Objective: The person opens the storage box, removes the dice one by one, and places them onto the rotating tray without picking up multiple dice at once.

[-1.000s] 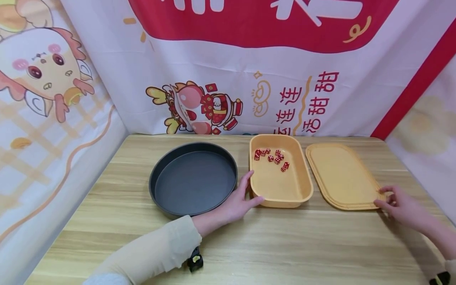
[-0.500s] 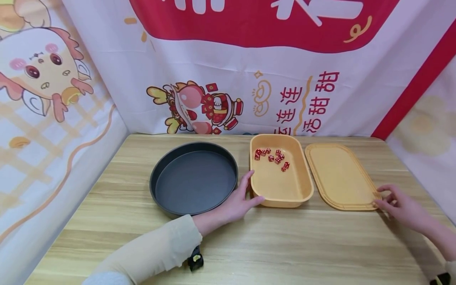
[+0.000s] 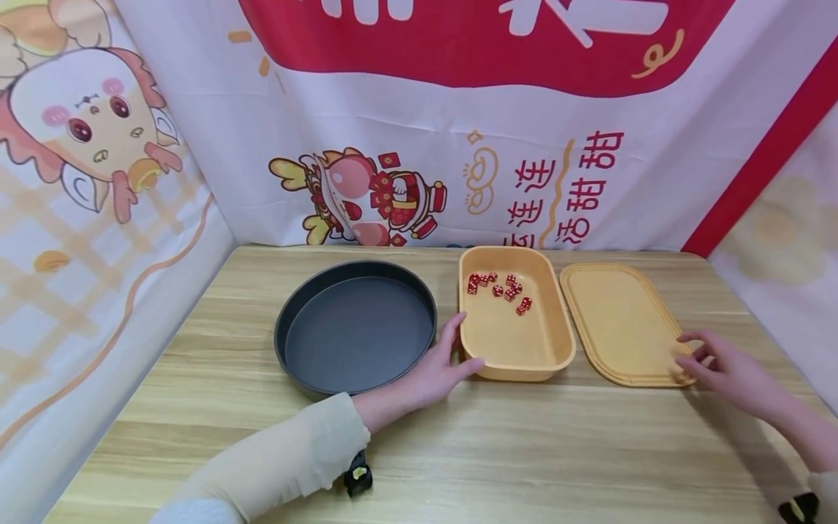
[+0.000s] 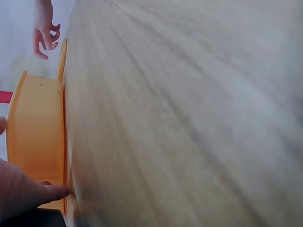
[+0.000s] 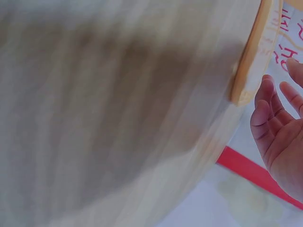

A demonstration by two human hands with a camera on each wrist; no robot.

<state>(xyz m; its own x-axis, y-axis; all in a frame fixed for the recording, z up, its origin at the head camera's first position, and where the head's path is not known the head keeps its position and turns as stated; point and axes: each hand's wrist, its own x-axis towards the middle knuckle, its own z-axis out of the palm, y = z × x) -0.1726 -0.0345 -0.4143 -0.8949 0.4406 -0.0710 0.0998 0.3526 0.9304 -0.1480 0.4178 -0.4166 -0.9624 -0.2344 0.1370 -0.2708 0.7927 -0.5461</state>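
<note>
An open yellow-orange plastic box [image 3: 513,342] stands on the table, with several small red dice [image 3: 509,292] scattered in its far half. My left hand [image 3: 435,375] rests against the box's near left corner, thumb on the front and fingers along the left side, all fairly straight. In the left wrist view a straight finger [image 4: 54,191] lies along the box wall. The matching flat lid [image 3: 625,324] lies to the right of the box. Just above its near right corner hovers my right hand [image 3: 736,371], fingers loosely bent. The right wrist view shows a gap between that hand and the lid [image 5: 253,56].
A round dark grey pan [image 3: 360,331] sits left of the box, close to my left forearm. Behind the table hangs a printed white and red cloth [image 3: 484,109], and similar cloth covers both sides. The wooden tabletop [image 3: 524,451] stretches in front.
My right hand has let go of the lid's near right corner and moved slightly up and left. The lid has shifted a little left. The left hand and box stay put.
</note>
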